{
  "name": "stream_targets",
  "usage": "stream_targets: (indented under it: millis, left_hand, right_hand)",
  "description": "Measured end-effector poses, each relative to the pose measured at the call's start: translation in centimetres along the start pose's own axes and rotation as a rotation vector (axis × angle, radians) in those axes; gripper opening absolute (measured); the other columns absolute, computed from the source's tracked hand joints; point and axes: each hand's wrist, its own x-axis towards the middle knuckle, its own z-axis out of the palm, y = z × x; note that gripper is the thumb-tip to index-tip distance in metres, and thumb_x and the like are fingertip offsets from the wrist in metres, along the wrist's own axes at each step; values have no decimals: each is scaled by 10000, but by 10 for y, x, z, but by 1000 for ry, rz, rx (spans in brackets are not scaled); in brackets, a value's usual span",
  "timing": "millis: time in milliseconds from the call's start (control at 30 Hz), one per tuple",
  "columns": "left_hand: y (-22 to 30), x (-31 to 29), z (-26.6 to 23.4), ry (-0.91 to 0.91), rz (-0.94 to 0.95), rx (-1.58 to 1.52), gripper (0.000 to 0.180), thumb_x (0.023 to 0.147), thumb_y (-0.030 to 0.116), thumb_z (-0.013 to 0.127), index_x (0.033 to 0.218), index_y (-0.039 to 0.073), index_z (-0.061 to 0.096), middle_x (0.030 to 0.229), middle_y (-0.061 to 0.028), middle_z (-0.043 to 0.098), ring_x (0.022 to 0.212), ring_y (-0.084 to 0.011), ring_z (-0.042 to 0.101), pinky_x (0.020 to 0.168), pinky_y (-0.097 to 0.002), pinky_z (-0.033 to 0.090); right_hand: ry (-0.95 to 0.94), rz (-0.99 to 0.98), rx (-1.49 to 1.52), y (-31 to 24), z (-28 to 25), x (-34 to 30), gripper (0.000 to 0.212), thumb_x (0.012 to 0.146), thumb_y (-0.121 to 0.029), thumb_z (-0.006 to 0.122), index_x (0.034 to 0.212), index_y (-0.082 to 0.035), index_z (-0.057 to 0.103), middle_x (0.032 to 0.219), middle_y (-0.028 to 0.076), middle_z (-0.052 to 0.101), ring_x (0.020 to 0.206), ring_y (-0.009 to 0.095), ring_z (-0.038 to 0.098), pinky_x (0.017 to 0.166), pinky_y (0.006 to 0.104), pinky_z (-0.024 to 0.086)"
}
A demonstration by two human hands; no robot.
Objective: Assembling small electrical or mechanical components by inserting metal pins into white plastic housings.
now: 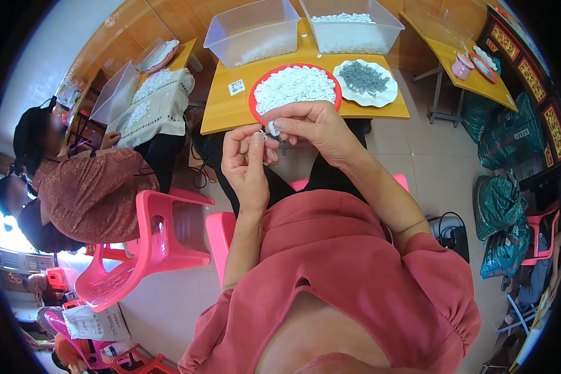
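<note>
Head cam: R hand (323, 129) pinches white pc (273, 129); L hand (247, 163) narrowed, hold unclear. Prob. light, stiff (maybe slick); grip edges.

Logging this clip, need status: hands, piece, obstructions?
Right hand pinching small white piece. Left hand close against it, grip unclear. Red tray of white pieces beyond; nothing seen blocking either hand.

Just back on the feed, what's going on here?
A person's right hand pinches a small white piece and the left hand meets it, its grip unclear, in front of a yellow wooden table. On it, a round red plate is heaped with small white pieces, and a scalloped white plate holds small dark-grey pieces. Two clear plastic tubs stand behind.
</note>
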Motion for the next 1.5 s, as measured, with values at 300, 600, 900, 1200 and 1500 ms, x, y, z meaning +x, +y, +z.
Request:
stream_targets:
  millis: [300, 600, 900, 1200, 1500]
  left_hand:
    - [-1, -1, 0, 12, 27, 73, 118, 900, 57, 509, 1004, 3, 519, 734, -70, 611, 577, -72, 502, 541, -188, 394]
    - [1, -2, 2, 14, 53, 174, 107, 906, 66, 507, 995, 9, 522, 750, -58, 619, 594, -62, 520, 545, -183, 415]
    - [3, -3, 3, 21, 32, 250, 120, 898, 61, 522, 994, -9, 526, 748, -58, 612, 618, -49, 529, 563, -174, 422]
    - [0, -1, 2, 12, 13, 200, 139, 890, 62, 537, 1005, -13, 525, 760, -57, 637, 630, -49, 555, 564, -169, 424]
    - [-1, 0, -1, -29, -63, 162, 138, 895, 89, 539, 1002, 7, 509, 810, -71, 652, 605, -53, 561, 520, -158, 387]
  right_hand:
    - [10, -22, -28, 0, 0, 0, 196, 820, -71, 609, 991, 14, 656, 726, 25, 613, 625, 46, 529, 556, 172, 417]
    - [24, -100, -145, -7, 7, -6, 180, 835, -37, 576, 984, 47, 636, 805, 53, 641, 707, 67, 596, 641, 193, 486]
    - [45, -131, -167, -1, 4, -4, 168, 828, -38, 590, 964, 49, 636, 800, 60, 646, 692, 75, 607, 627, 199, 499]
    - [18, -92, -128, -2, 3, -4, 192, 824, -36, 592, 993, 46, 633, 836, 88, 657, 733, 100, 629, 660, 208, 509]
    - [3, -49, -163, -3, 0, -3, 189, 828, -24, 577, 992, 40, 645, 820, 78, 653, 722, 94, 614, 655, 214, 495]
